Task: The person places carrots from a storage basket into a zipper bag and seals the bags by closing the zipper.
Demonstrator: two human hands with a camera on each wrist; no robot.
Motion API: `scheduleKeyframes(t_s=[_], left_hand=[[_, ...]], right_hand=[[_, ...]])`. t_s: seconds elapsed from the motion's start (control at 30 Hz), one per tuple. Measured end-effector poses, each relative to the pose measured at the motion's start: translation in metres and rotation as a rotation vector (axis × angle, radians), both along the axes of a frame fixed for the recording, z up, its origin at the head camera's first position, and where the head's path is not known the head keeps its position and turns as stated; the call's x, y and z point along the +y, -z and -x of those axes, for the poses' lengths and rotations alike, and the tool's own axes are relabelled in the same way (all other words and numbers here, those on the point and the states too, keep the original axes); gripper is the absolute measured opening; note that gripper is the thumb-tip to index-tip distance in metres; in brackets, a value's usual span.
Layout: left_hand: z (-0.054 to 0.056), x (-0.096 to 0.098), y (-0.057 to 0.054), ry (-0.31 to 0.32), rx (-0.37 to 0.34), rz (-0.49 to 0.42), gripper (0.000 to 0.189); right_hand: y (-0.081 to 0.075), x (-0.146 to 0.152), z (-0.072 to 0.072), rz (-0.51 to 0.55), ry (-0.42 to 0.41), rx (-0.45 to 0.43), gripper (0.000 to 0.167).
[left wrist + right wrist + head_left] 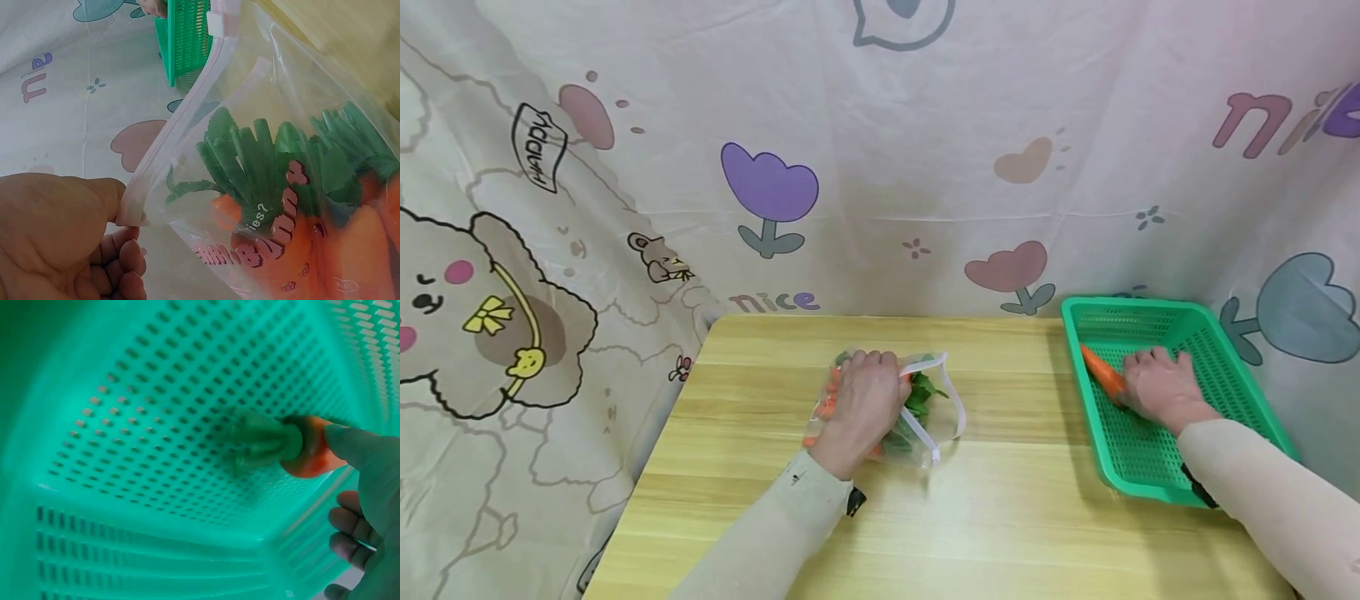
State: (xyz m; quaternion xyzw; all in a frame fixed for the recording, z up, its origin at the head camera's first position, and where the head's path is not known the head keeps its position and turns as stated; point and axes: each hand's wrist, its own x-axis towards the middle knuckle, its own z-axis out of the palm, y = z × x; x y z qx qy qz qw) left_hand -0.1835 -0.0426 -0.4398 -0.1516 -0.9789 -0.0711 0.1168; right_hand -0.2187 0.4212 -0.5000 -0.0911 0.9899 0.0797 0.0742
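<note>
My left hand (867, 398) pinches the corner of a clear zip bag (284, 81) at its pink-white zip strip, thumb on the near side. Inside the bag are several carrots (362, 256) with green tops (247, 162); pink lettering is printed on the front. The bag's mouth gapes toward the right in the head view. Over in the green basket (1088, 425), my right hand (1161, 387) grips a single orange carrot (1102, 373) near its green top. The right wrist view shows the thumb lying on that carrot and the other fingers bent below it.
The basket has perforated sides and stands on the right of the wooden table (1000, 517). A patterned cloth (880, 167) hangs behind the table and along its left. A slider (216, 24) sits at one end of the bag's zip.
</note>
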Motion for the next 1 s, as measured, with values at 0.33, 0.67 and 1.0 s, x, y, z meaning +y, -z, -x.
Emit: scheduleKeyframes(t_s=[0.33, 0.67, 1.0], left_hand=[[0.000, -0.001, 0.003, 0.009, 0.025, -0.008, 0.020], [0.000, -0.001, 0.004, 0.005, 0.012, -0.019, 0.020], [0.000, 0.000, 0.004, -0.007, -0.004, -0.013, 0.018]], right_hand=[[0.007, 0.041, 0.002, -0.103, -0.115, 0.006, 0.028], [0.013, 0.055, 0.005, -0.032, -0.085, -0.039, 0.064], [0.012, 0.055, 0.010, 0.006, -0.045, -0.057, 0.047]])
